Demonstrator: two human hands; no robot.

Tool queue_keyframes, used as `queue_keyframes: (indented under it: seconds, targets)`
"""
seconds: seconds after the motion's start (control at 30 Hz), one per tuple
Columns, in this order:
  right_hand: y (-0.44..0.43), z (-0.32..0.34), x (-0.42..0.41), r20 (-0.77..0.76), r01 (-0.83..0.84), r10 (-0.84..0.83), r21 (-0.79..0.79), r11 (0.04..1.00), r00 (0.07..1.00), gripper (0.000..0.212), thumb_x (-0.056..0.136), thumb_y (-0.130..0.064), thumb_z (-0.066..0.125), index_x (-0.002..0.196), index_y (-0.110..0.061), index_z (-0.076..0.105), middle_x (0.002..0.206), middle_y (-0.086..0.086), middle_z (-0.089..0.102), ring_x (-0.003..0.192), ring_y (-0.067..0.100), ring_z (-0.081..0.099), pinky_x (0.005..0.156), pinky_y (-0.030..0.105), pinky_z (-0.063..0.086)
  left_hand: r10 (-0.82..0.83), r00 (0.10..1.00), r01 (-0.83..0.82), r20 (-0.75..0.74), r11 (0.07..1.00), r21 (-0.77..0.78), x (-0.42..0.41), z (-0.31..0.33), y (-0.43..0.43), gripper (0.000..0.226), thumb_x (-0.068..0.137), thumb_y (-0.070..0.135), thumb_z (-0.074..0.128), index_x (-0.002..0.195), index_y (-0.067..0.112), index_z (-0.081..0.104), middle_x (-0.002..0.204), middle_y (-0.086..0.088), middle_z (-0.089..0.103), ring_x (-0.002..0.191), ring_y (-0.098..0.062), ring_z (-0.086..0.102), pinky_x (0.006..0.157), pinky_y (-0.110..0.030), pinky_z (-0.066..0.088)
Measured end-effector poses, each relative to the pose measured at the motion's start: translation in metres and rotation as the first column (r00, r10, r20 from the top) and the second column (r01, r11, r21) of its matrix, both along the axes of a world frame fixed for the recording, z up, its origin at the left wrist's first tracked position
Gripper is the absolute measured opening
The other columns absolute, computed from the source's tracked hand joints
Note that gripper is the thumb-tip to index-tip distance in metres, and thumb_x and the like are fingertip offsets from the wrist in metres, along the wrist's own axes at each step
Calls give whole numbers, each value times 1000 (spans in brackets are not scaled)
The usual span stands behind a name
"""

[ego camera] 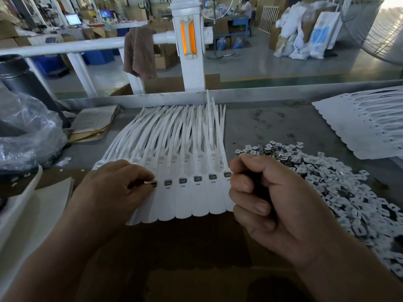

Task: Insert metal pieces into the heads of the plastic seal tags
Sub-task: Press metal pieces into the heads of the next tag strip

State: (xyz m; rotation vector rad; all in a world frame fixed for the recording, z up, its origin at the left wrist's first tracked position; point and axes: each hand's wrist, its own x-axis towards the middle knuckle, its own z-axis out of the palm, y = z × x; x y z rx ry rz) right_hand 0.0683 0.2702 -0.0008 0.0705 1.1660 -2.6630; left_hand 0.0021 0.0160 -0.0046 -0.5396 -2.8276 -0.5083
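Head view: my left hand [113, 188] pinches a metal piece [154, 184] at a head in the fanned seal tags [198, 203], right hand [274, 201] clenched round a dark thing [259, 184]; I should seat it square, press flush.

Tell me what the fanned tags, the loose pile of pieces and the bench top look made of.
Tags: white plastic, matte; the thin tails curve, so flexible. Loose pieces: small squares with a hole, a few glinting like bright metal; the pale ones could be plastic. Bench top: probably grey sheet metal, dull, scuffed and stained.
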Motion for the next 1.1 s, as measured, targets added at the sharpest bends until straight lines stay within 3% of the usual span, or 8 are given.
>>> queue_keyframes:
  seconds: [0.17, 0.27, 0.37, 0.43, 0.53, 0.7, 0.93, 1.1]
  targets:
    - [0, 1, -4, 110, 62, -35, -246, 967, 993, 28, 89, -28, 56, 81, -4, 67, 70, 8, 56, 45, 12, 47, 33, 22, 38, 88, 993, -79, -74, 989, 122, 5, -5, -3, 19, 87, 29, 54, 101, 41, 59, 89, 26, 51, 82, 6, 52, 64, -20, 44]
    - [-2, 2, -4, 209, 153, -83, -351, 924, 974, 37, 87, -34, 60, 83, 2, 71, 83, 19, 64, 61, 24, 63, 47, 31, 53, 123, 980, -82, -154, 966, 247, 15, -2, 9, 19, 89, 26, 52, 103, 36, 59, 89, 25, 52, 83, 8, 53, 60, -14, 38]
    - [-7, 3, -3, 241, 187, -96, -386, 903, 966, 48, 84, -39, 65, 82, 8, 74, 92, 26, 67, 77, 38, 70, 65, 44, 59, 6, 980, 54, -200, 955, 292, 35, 9, 36, 14, 91, 37, 52, 105, 41, 52, 97, 30, 50, 94, 14, 51, 51, -8, 44]
    - [-9, 3, -2, 260, 175, -77, -380, 908, 963, 55, 84, -45, 66, 93, 9, 73, 100, 29, 68, 88, 42, 70, 72, 48, 59, -124, 969, 179, -213, 949, 262, 49, 14, 59, 23, 88, 49, 48, 109, 41, 51, 106, 27, 48, 102, 11, 50, 61, -4, 46]
    - [-9, 2, -2, 293, 130, -16, -375, 918, 956, 67, 84, -55, 66, 115, 5, 68, 119, 29, 66, 104, 39, 68, 83, 47, 57, -227, 953, 274, -202, 929, 249, 59, 13, 88, 35, 80, 54, 52, 111, 39, 58, 125, 16, 48, 113, -1, 49, 73, -12, 47]
    - [-10, 4, -1, 257, 42, 57, -363, 931, 965, 81, 86, -63, 56, 139, 0, 51, 114, 25, 66, 85, 37, 72, 84, 42, 55, -264, 948, 303, -178, 922, 241, 55, 13, 108, 33, 81, 49, 50, 113, 42, 55, 134, 11, 47, 120, -11, 46, 87, -42, 50]
    - [-8, -3, -1, 169, -19, 78, -326, 945, 983, 74, 93, -65, 41, 107, -1, 75, 117, 22, 70, 97, 31, 72, 92, 42, 53, -365, 913, 397, -183, 898, 190, 54, 14, 117, 24, 80, 39, 56, 94, 33, 74, 125, 6, 59, 119, -16, 53, 88, -47, 47]
    - [-9, -4, 0, 134, -57, 109, -344, 937, 985, 80, 95, -67, 34, 83, -3, 80, 95, 17, 76, 87, 26, 75, 77, 33, 61, -437, 886, 460, -156, 873, 164, 53, 18, 116, 21, 79, 36, 56, 88, 33, 74, 120, 10, 61, 118, -13, 54, 89, -46, 45]
